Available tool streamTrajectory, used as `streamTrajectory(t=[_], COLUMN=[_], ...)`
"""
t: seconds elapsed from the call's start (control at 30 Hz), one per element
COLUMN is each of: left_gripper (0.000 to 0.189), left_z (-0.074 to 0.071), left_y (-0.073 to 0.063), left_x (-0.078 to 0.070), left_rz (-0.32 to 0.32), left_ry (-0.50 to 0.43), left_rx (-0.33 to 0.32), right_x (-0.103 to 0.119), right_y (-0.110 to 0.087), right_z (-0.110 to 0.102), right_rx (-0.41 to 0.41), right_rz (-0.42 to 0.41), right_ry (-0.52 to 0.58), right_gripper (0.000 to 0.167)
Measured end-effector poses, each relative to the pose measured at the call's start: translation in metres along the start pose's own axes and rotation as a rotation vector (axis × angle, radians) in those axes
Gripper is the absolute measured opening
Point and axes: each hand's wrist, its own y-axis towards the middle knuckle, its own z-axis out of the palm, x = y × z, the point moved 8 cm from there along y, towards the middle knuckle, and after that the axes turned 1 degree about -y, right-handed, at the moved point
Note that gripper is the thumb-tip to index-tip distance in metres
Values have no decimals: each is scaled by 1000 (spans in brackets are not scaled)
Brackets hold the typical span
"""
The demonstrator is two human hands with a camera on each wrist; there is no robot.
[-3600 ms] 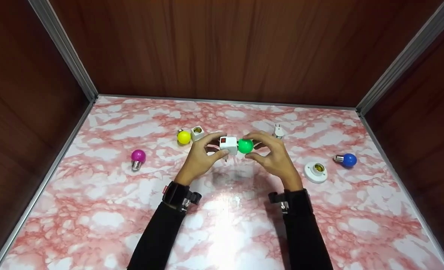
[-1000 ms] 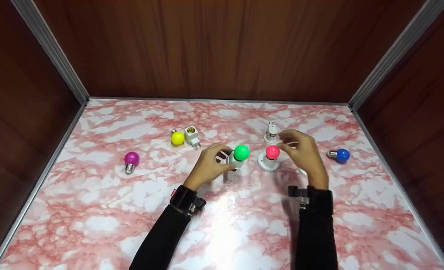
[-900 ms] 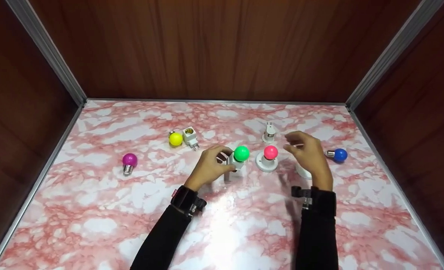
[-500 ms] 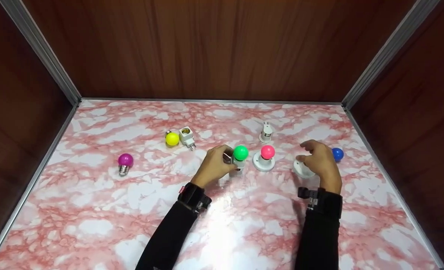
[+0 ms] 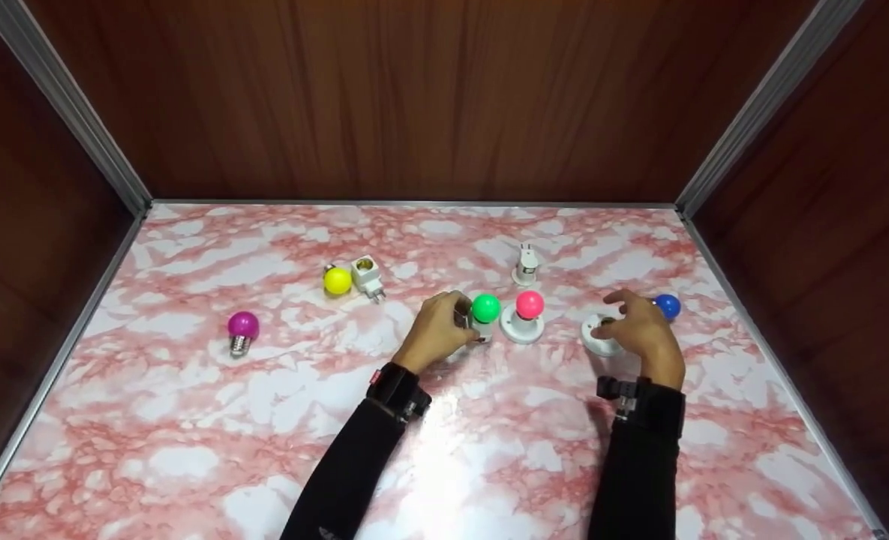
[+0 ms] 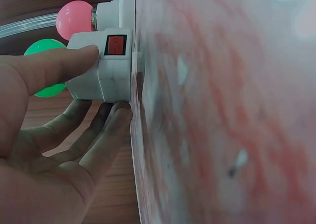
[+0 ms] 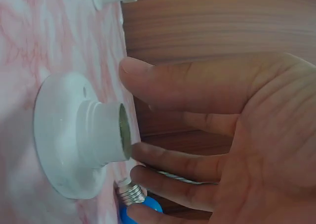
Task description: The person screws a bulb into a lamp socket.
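Toward the right side of the worktop (image 5: pixel 189 420), about midway between its near and far edges, an empty white round lamp holder (image 5: pixel 599 336) is seated flat, with its threaded barrel (image 7: pixel 106 134) pointing straight up, so that its long axis is upright and its mouth is open to the top. It is reached by the right hand (image 5: pixel 637 330), which is set directly over and around the barrel: in the right wrist view the fingers (image 7: pixel 197 88) are seen spread and lightly curved on either side of the mouth, one just touching its rim, with nothing clasped yet. A blue bulb (image 5: pixel 668 306) is laid on its side just beyond that hand toward the right edge, its metal screw cap (image 7: pixel 129 193) turned toward the holder. Nearer the middle, a white plug adapter (image 6: pixel 101 66) with a green bulb (image 5: pixel 486 307) standing up from it is gripped between the thumb and fingers of the left hand (image 5: pixel 436 334), next to a pink bulb (image 5: pixel 530 304) already seated in a second round holder (image 5: pixel 515 330). The right hand is by far the nearer to the empty holder.
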Motion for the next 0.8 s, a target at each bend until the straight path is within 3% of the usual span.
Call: streamTrajectory(t=[0.43,0.8], left_gripper=[36,34], left_z=[6,13], left_y=[6,11], left_x=[-7,-7], left_rz=[2,-7], left_ry=[41,66], left_rx=[-2,17], right_x=[-8,-12], right_y=[3,6], right_z=[13,15], right_rx=[66,57], right_rz=[85,89], right_ry=[59,-5], right_gripper=[86,88])
